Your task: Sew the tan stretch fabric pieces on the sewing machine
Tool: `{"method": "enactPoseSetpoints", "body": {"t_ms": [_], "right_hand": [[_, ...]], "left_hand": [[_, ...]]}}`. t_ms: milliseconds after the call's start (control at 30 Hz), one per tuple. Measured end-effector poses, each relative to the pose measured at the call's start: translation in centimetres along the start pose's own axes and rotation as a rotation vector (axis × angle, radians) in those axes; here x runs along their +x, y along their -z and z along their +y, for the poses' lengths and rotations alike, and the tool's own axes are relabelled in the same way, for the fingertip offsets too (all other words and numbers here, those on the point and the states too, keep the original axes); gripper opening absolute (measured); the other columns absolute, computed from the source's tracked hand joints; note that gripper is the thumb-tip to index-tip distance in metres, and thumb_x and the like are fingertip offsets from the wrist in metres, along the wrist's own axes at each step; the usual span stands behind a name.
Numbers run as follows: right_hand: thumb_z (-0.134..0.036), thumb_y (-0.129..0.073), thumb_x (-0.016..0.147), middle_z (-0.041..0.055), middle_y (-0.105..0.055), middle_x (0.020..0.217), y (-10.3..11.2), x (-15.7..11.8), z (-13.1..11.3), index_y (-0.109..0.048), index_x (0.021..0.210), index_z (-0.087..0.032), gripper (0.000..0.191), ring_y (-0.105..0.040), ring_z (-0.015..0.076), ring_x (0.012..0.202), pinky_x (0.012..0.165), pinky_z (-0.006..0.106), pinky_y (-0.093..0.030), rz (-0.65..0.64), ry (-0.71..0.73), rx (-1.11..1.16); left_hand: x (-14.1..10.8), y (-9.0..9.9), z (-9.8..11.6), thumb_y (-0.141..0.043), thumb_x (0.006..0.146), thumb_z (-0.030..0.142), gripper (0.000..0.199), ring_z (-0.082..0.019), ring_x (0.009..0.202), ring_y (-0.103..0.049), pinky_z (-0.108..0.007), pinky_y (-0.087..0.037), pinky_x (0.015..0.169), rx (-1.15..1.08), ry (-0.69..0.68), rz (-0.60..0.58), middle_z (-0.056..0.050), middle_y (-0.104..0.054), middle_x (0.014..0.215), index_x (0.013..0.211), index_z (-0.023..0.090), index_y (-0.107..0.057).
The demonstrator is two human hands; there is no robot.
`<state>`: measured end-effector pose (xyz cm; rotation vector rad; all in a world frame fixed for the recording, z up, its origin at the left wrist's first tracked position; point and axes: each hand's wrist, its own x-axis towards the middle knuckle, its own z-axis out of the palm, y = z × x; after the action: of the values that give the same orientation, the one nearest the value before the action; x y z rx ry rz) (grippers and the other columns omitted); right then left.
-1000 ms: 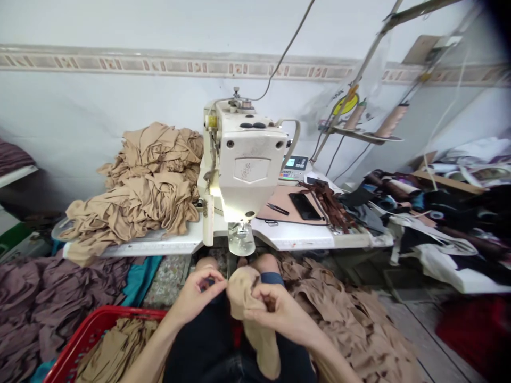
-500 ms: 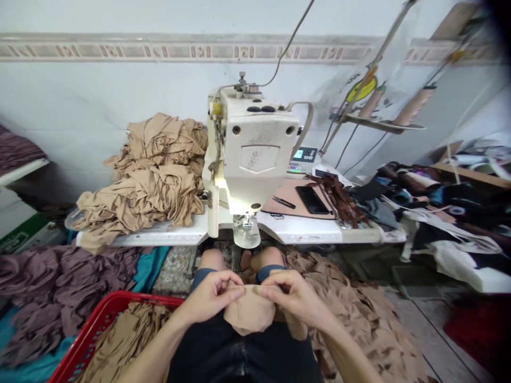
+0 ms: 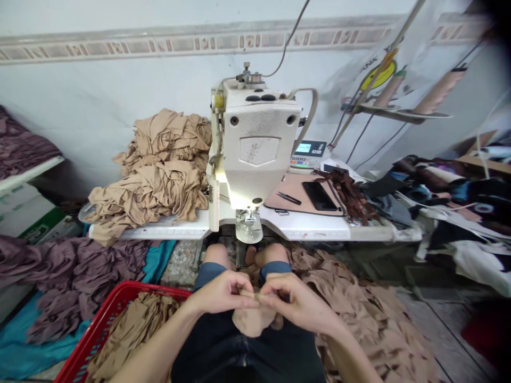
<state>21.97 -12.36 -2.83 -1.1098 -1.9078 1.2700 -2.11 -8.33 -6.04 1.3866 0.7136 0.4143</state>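
A small piece of beige fabric (image 3: 252,321) hangs over my lap, its top edge pinched in both hands. My left hand (image 3: 227,291) is closed on the edge from the left, thumb and fingers pressed together. From the right, my right hand (image 3: 285,299) pinches the same edge, and the fingertips of the two hands almost meet. The lower part of the cloth droops loose below them. Beyond my knees stands a white sewing machine (image 3: 257,143), its lamp lit above the rounded metal bed (image 3: 249,230).
Beige cloth is piled (image 3: 159,181) left of the machine. A red basket (image 3: 120,290) with beige fabric stands at my left. Snips (image 3: 289,198) and a black phone (image 3: 319,196) lie on the table's right. More beige cloth (image 3: 359,314) covers the floor at right.
My hands have come closer together, and the fabric's top edge, stretched between them before, is now gathered. The view has shifted slightly.
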Motion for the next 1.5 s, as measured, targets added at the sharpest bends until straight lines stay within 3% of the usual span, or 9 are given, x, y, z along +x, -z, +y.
{"method": "enactPoseSetpoints", "body": {"t_ms": [100,300,433,567,800,1033,1233,1500], "right_hand": [[-0.040,-0.073,0.100,0.0006,-0.061,0.067,0.3,-0.2,0.8,-0.083,0.078,-0.021,0.031,-0.055,0.0167,0.063,0.058,0.028,-0.038,0.131,-0.004,-0.041],[-0.043,-0.076,0.098,0.0005,-0.057,0.061,-0.1,0.5,0.8,-0.083,0.074,-0.020,0.034,-0.052,0.0165,0.057,0.055,0.030,-0.035,0.391,0.074,-0.095],[-0.041,-0.076,0.100,0.0027,-0.064,0.065,-0.3,1.2,-0.8,-0.086,0.081,-0.021,0.029,-0.056,0.0179,0.059,0.056,0.031,-0.038,0.443,0.142,-0.165],[-0.040,-0.072,0.101,0.0040,-0.066,0.065,-0.1,1.8,-2.5,-0.086,0.085,-0.022,0.028,-0.057,0.0186,0.059,0.056,0.032,-0.041,0.505,0.205,-0.232],[-0.046,-0.075,0.095,0.0011,-0.059,0.061,0.7,3.8,-2.7,-0.081,0.074,-0.021,0.034,-0.050,0.0166,0.056,0.054,0.031,-0.039,0.686,0.146,-0.139],[-0.048,-0.080,0.085,0.0026,-0.068,0.064,2.7,5.8,-1.2,-0.082,0.071,-0.017,0.034,-0.058,0.0189,0.062,0.061,0.031,-0.045,0.701,0.019,0.054],[-0.053,-0.085,0.082,0.0058,-0.075,0.072,3.8,7.0,0.0,-0.083,0.074,-0.016,0.039,-0.062,0.0217,0.066,0.063,0.032,-0.047,0.725,-0.007,0.166],[-0.054,-0.086,0.081,0.0067,-0.077,0.073,4.0,7.8,1.0,-0.084,0.077,-0.016,0.038,-0.067,0.0241,0.071,0.069,0.034,-0.052,0.769,-0.017,0.204]], "left_hand": [[-0.6,0.2,-0.3,-0.087,0.083,0.057,0.047,-0.008,0.057,-0.039,-0.020,-0.029,0.053,-0.025,-0.032,0.168,0.006,-0.046,0.064,0.083,0.013,-0.072],[-2.5,1.1,0.7,-0.074,0.097,0.054,0.050,-0.005,0.044,-0.035,-0.019,-0.028,0.043,-0.053,-0.124,0.344,0.007,-0.047,0.073,0.133,0.019,-0.071],[-3.0,2.3,2.2,-0.069,0.102,0.045,0.034,-0.014,0.061,-0.055,-0.025,-0.039,0.056,0.283,-0.270,0.447,0.000,-0.058,0.070,0.116,0.019,-0.086],[-2.9,3.2,3.9,-0.064,0.106,0.036,0.029,-0.020,0.075,-0.064,-0.029,-0.045,0.068,0.506,-0.397,0.492,-0.006,-0.068,0.077,0.106,0.020,-0.088],[-0.6,3.0,5.1,-0.066,0.100,0.039,0.028,-0.018,0.071,-0.061,-0.026,-0.045,0.066,0.285,-0.352,0.563,-0.004,-0.071,0.079,0.089,0.018,-0.082],[1.9,3.4,6.1,-0.076,0.091,0.048,0.032,-0.010,0.051,-0.039,-0.022,-0.028,0.051,0.070,-0.250,0.678,0.008,-0.044,0.060,0.088,0.018,-0.065],[4.0,3.7,6.5,-0.078,0.090,0.042,0.028,-0.010,0.052,-0.042,-0.022,-0.032,0.051,0.086,-0.334,0.773,0.007,-0.048,0.063,0.090,0.020,-0.061],[5.8,4.0,6.6,-0.080,0.089,0.049,0.038,-0.007,0.045,-0.037,-0.019,-0.030,0.047,-0.061,-0.361,0.710,0.011,-0.045,0.061,0.094,0.021,-0.056]]}}
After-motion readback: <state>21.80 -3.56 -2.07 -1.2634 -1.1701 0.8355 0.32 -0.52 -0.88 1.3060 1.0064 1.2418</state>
